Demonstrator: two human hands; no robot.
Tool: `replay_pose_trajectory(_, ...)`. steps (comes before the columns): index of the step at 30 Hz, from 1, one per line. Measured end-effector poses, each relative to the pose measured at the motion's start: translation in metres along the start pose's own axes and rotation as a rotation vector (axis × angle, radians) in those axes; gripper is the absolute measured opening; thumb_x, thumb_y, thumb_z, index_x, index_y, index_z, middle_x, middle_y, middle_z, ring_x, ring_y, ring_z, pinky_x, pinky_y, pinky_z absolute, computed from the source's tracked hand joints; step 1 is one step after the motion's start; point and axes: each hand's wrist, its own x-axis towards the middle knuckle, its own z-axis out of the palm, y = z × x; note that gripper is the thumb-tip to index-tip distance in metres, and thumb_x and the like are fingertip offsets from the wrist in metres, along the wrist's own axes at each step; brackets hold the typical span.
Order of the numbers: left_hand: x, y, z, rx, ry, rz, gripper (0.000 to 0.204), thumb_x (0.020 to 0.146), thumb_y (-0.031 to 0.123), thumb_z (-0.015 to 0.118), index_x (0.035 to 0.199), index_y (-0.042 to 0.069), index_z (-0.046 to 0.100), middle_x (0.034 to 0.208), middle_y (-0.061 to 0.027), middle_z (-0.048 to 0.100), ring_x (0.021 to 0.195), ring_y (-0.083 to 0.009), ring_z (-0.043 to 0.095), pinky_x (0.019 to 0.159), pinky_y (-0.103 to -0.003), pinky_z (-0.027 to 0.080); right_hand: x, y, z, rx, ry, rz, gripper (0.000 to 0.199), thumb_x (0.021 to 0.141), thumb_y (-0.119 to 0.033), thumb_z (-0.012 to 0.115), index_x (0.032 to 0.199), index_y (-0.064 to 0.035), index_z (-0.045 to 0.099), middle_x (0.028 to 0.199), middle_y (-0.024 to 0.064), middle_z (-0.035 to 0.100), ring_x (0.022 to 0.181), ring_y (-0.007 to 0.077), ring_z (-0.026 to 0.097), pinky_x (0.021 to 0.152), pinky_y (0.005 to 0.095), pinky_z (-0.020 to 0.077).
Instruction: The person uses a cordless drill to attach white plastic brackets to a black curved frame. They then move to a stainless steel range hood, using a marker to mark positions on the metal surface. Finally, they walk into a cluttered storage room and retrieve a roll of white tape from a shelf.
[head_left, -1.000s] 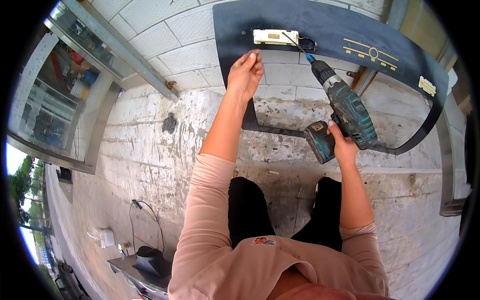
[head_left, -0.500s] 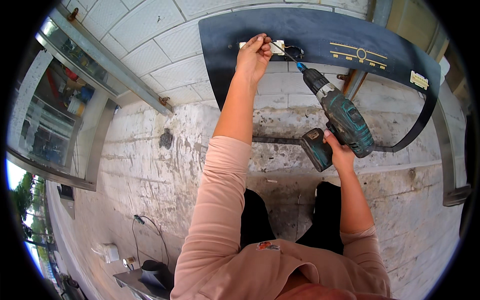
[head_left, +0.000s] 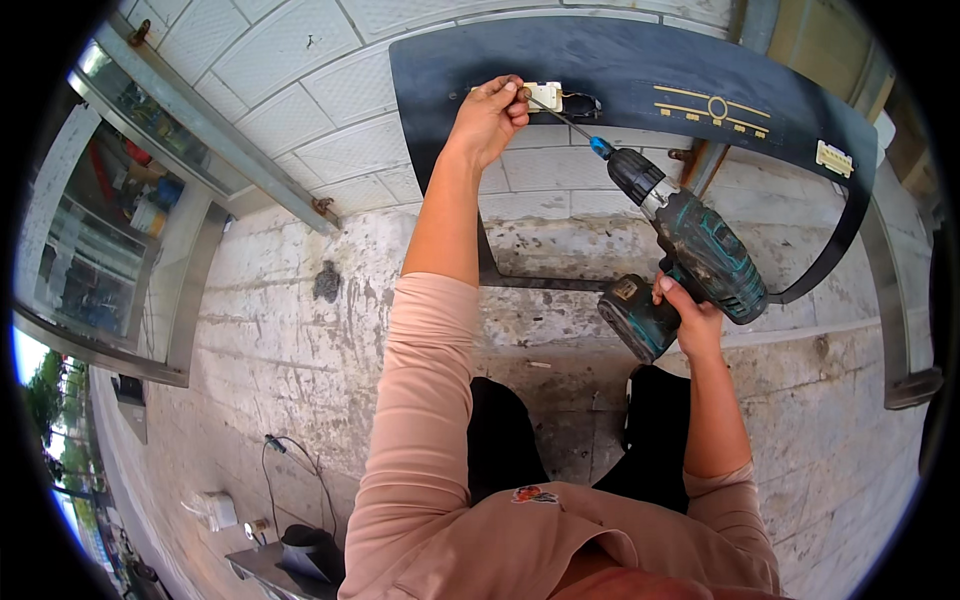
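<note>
You've got your right hand (head_left: 697, 318) curled round the drill (head_left: 705, 245), left hand (head_left: 487, 122) pinched at the bit (head_left: 560, 118), can't tell on what.

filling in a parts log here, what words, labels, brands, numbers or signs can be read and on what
Nothing can be read clearly.
Dark panel: small yellow marks, too small to read.
Drill in the right hand: any print is too blurred to read.
Battery: too blurred to read.
Shirt: small coloured patch, no readable wording.
</note>
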Motion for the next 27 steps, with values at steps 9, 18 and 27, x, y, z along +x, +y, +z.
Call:
replay_pose_trajectory(9,-0.0005,0.0014,-0.0024,0.182,-0.046,0.010,0.009,0.097,0.008,0.050,0.100,0.001,0.055,0.085,-0.0053,0.053,0.069,-0.0115,0.041,0.062,-0.025,0.039,0.0029,0.0030,-0.0021,0.005,0.017,-0.001,0.014,0.082,-0.003,0.068,0.094,0.0004,0.060,0.079,0.0059,0.062,0.068,0.0148,0.058,0.064,0.0298,0.0478)
replay_pose_trajectory(18,0.0005,0.0010,0.0008,0.218,-0.043,0.015,0.010,0.097,0.009,0.051,0.101,0.001,0.054,0.084,-0.0041,0.052,0.069,-0.0111,0.041,0.063,-0.025,0.039,0.0050,0.0013,-0.0019,-0.038,0.009,-0.024,0.013,0.084,-0.005,0.066,0.093,0.0017,0.059,0.076,0.0064,0.060,0.067,0.0151,0.058,0.065,0.0299,0.0474)
replay_pose_trajectory(27,-0.0020,0.0016,0.0066,0.268,0.011,0.021,0.010,0.098,0.010,0.051,0.101,0.001,0.054,0.083,-0.0040,0.051,0.069,-0.0112,0.041,0.062,-0.026,0.039,0.0062,0.0054,-0.0020,-0.028,0.031,-0.011,0.010,0.082,-0.005,0.071,0.085,-0.0003,0.063,0.075,0.0030,0.063,0.068,0.0125,0.059,0.064,0.0289,0.0468)
